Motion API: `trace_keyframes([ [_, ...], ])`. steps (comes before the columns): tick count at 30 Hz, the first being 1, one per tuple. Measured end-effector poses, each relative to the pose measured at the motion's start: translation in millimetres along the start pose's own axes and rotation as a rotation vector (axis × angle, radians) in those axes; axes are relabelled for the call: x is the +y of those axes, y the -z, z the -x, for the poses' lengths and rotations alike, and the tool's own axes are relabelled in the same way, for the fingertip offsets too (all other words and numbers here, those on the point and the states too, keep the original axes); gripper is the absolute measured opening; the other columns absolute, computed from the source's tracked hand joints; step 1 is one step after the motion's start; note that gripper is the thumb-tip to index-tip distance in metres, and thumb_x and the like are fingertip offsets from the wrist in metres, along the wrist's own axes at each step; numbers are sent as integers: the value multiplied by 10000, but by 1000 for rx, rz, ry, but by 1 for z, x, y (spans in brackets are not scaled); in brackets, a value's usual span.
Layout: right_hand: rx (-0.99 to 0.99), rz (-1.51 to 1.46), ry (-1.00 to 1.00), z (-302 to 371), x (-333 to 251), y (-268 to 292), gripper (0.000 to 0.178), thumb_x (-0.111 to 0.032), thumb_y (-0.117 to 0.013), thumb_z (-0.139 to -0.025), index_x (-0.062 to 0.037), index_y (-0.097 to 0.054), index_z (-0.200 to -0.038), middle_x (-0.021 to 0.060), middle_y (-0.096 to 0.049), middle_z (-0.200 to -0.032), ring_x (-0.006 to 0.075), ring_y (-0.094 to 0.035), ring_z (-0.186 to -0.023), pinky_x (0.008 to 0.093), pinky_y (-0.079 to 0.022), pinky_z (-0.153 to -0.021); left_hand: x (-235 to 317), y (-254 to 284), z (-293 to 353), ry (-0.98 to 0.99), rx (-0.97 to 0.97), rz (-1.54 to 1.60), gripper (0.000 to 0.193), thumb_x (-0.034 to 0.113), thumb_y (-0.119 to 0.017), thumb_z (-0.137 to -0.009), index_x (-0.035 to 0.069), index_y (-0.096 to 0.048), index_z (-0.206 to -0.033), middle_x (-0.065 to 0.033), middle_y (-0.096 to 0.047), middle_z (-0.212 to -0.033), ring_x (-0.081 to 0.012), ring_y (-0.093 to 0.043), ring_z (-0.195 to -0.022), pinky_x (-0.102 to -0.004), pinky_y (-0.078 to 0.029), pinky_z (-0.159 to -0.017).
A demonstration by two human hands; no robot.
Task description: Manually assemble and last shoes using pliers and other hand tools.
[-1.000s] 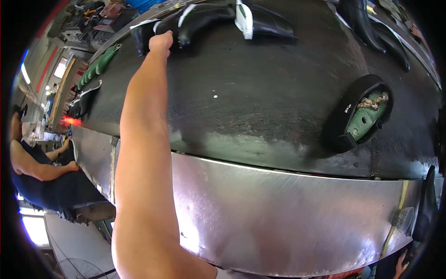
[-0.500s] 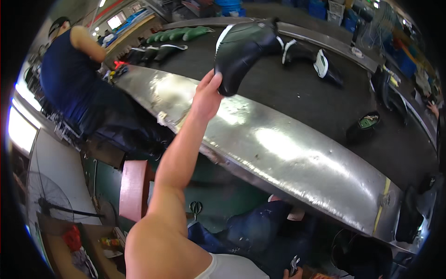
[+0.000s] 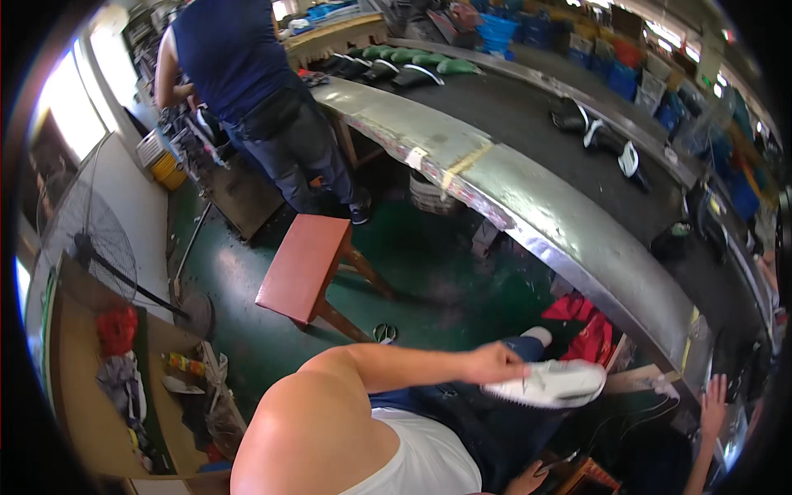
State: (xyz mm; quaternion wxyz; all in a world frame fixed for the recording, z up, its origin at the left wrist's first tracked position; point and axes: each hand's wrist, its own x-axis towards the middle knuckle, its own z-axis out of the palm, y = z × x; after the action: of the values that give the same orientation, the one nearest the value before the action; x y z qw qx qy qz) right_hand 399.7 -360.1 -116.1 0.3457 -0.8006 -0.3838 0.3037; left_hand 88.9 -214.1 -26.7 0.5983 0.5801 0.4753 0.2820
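Observation:
My left hand (image 3: 495, 363) is closed on the end of a shoe upper (image 3: 565, 384), held low over my lap with its pale white underside showing. It is a little blurred. At the lower edge, my right hand (image 3: 526, 478) is partly cut off, its fingers closed round a pair of pliers (image 3: 558, 464) whose metal jaws point away from me. Both hands are off the conveyor belt (image 3: 528, 107).
Dark shoes with white edges (image 3: 610, 144) and green shoe forms (image 3: 421, 58) lie on the belt behind a metal ledge (image 3: 569, 198). A red-brown stool (image 3: 305, 260), scissors (image 3: 384, 332), a fan (image 3: 91, 239) and a standing co-worker (image 3: 231, 66) are leftward. Another person's hand (image 3: 714, 404) is at right.
My left hand has brought the shoe upper from above the belt down to my lap, turning its white underside into view. The view has swung left; the pliers remain in my right hand.

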Motion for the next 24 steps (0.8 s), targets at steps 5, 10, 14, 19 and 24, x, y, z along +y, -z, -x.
trace_keyframes([
  [5, -4, -153, -133, -1, -18, 24, 413, -256, -528, -996, 81, -547, -1233, 122, -650, -919, 180, -579, -755, 299, -484, -654, -24, -59, 48, -11, -223, -609, 675, 451, -686, -840, 71, -516, -1371, -252, -650, -1099, -405, -635, -1028, -441, -518, -873],
  [10, -100, -74, -186, -18, 0, 39, 429, -295, -561, -985, 58, -531, -1227, 100, -626, -904, 139, -526, -734, 290, -453, -634, -6, -101, 20, -421, -244, -818, 795, 512, -703, -770, -59, -499, -1284, -345, -260, -1496, -479, -232, -1419, -540, -359, -1069],
  [14, -120, -346, -33, -15, -6, 51, 462, -347, -606, -967, 50, -550, -1197, 102, -628, -934, 158, -540, -766, 280, -458, -676, 26, -153, -51, -140, -530, -812, 953, 580, -705, -738, 31, -386, -1449, -221, -224, -1560, -503, -99, -1452, -780, -180, -1037],
  [19, -296, -778, -222, -5, 14, 71, 233, -128, -642, -921, -30, -572, -1120, 74, -593, -944, 195, -596, -803, 302, -490, -683, 15, -179, -89, -20, -582, -819, 655, 426, -674, -806, 130, -510, -1367, -188, -347, -1484, -531, -123, -1424, -859, -118, -974],
  [24, -355, -489, -241, 12, -11, 66, 300, -269, -579, -992, -14, -595, -1151, 36, -631, -878, 103, -565, -723, 244, -458, -647, -35, -132, -139, -321, -578, -399, 550, 427, -634, -884, 75, -561, -1300, -140, -582, -1290, -287, -538, -1208, -396, -414, -1038],
])
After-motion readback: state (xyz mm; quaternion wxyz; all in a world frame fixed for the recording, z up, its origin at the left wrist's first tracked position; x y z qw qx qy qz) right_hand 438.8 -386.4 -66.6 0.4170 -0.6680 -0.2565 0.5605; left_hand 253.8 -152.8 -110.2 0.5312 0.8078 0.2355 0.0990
